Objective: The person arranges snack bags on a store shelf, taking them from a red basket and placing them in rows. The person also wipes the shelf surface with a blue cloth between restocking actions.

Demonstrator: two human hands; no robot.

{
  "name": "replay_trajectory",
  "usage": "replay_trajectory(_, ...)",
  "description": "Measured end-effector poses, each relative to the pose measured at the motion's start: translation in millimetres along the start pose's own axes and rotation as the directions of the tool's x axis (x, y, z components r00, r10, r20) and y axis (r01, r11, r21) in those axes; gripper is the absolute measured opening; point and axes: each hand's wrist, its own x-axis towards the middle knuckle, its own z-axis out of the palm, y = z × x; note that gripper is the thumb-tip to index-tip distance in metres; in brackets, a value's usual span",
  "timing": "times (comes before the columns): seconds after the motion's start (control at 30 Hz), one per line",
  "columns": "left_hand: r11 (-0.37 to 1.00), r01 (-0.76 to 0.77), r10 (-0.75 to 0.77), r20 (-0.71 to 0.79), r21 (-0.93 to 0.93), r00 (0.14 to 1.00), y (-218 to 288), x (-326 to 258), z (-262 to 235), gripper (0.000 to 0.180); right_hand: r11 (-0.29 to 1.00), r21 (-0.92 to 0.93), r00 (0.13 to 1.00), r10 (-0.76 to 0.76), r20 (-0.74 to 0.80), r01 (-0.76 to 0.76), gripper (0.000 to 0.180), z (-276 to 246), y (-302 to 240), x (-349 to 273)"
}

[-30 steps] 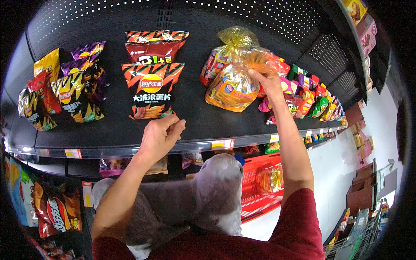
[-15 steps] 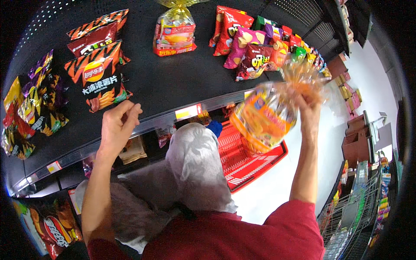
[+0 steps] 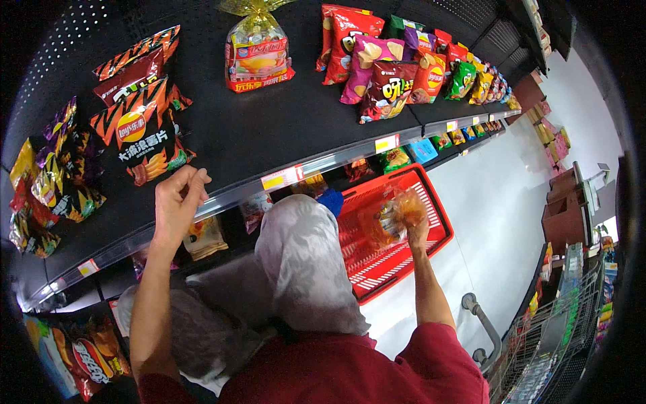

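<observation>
My right hand (image 3: 418, 232) grips the gathered top of a clear, orange-tinted gift bag of snacks (image 3: 388, 222). The bag is inside a red plastic shopping basket (image 3: 439, 210), its lower part within the basket walls; whether it touches the bottom I cannot tell. At the front edge of the black shelf (image 3: 235, 145) is my left hand (image 3: 178, 202), fingers curled in with nothing in them. Just beyond it stands an orange and black bag of chips (image 3: 142, 135). Farther back on the shelf sits another clear snack gift bag (image 3: 258, 57) with a gold gathered top.
Several colourful chip bags (image 3: 392, 87) line the shelf to the right, with more dark chip bags (image 3: 64, 182) at the far left. A lower shelf holds packets (image 3: 204, 237). My grey-clad knee (image 3: 299, 249) is beside the basket. A metal shopping cart (image 3: 558, 323) stands at right.
My right hand has lowered the orange snack gift bag from above the basket's right side into the basket. My left hand stays at the shelf edge. The view has shifted slightly.
</observation>
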Motion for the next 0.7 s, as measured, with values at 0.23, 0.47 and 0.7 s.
replay_trajectory(0.23,1.0,0.013,-0.013,-0.002,0.006,1.0,-3.2,1.4,1.6,0.027,0.973,-0.177,0.981,-0.17,-0.097,0.151,0.037,7.2,72.9,14.1)
replay_trajectory(0.47,1.0,0.02,-0.019,0.043,-0.01,0.999,-3.1,2.8,3.5,0.026,0.989,0.144,0.998,-0.041,0.037,0.036,0.03,-6.7,146.2,-2.6)
replay_trajectory(0.7,1.0,-0.006,0.005,0.046,0.016,0.999,8.2,-2.2,-2.4,0.025,0.813,0.482,0.915,0.399,-0.053,-0.327,0.031,-51.1,130.8,-38.4)
